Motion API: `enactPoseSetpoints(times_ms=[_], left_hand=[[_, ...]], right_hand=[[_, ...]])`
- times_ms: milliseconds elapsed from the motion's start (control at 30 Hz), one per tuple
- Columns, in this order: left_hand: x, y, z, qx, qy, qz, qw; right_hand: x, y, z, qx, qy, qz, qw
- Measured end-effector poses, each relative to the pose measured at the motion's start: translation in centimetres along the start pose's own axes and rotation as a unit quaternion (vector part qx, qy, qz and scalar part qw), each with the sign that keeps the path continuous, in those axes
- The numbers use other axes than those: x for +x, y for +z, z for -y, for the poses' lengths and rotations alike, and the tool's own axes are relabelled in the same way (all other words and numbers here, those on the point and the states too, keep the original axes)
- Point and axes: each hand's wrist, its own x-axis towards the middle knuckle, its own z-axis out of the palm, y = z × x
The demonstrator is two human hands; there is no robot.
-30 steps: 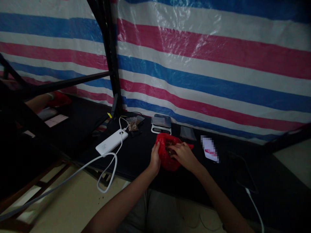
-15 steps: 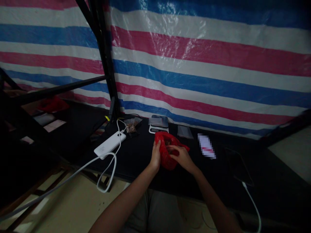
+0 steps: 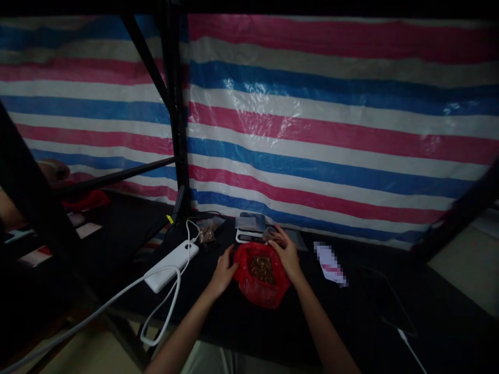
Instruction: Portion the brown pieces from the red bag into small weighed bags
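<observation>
A red plastic bag point(image 3: 263, 297) stands wide open on the black table, with small brown pieces point(image 3: 262, 267) heaped inside. My left hand point(image 3: 222, 272) is at the bag's left rim, thumb and fingers closed on its edge. Above the bag's far right side, my right hand point(image 3: 287, 253) grips a small clear cup point(image 3: 268, 235) by its side. What the cup contains cannot be made out. Just beyond the bag lies a white digital scale point(image 3: 242, 237), with a stack of clear plastic bags point(image 3: 249, 223) on top.
A clear bag of brown pieces point(image 3: 207, 234) and a white power bank point(image 3: 171, 267) with a looping cable are on the left. Rightward lie a pixelated white packet point(image 3: 329, 264) and a dark phone point(image 3: 385, 298). Another person's hand point(image 3: 54, 170) shows beyond the black frame.
My right hand has come out of the red bag and now holds the clear cup near the scale. The bag's mouth is wider. The view has tilted up; another person's arm appears at left.
</observation>
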Motion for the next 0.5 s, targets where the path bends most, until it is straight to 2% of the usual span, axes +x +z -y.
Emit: enactPoseSetpoints(times_ms=[100, 200, 267, 367, 433, 500], left_hand=[[1.2, 0.1, -0.2, 0.063, 0.051, -0.042, 0.996], [3.3, 0.2, -1.7, 0.159, 0.125, -0.063, 0.977], [5.4, 0.4, -2.6, 0.231, 0.171, -0.031, 0.957], [9.5, 1.3, -3.4, 0.278, 0.222, 0.068, 0.932], [12.5, 2.1, -3.6, 0.273, 0.220, 0.120, 0.929], [15.2, 2.7, -3.7, 0.262, 0.197, 0.138, 0.935]], right_hand=[[2.2, 1.0, -1.1, -0.020, -0.016, -0.080, 0.996], [2.7, 1.3, -2.8, -0.029, -0.018, -0.102, 0.994], [2.2, 1.0, -4.0, -0.020, -0.014, -0.100, 0.995], [1.0, 0.5, -5.2, -0.018, 0.001, -0.111, 0.994], [0.5, 0.2, -5.5, -0.014, 0.000, -0.113, 0.993], [0.4, 0.1, -5.5, 0.000, -0.002, -0.107, 0.994]])
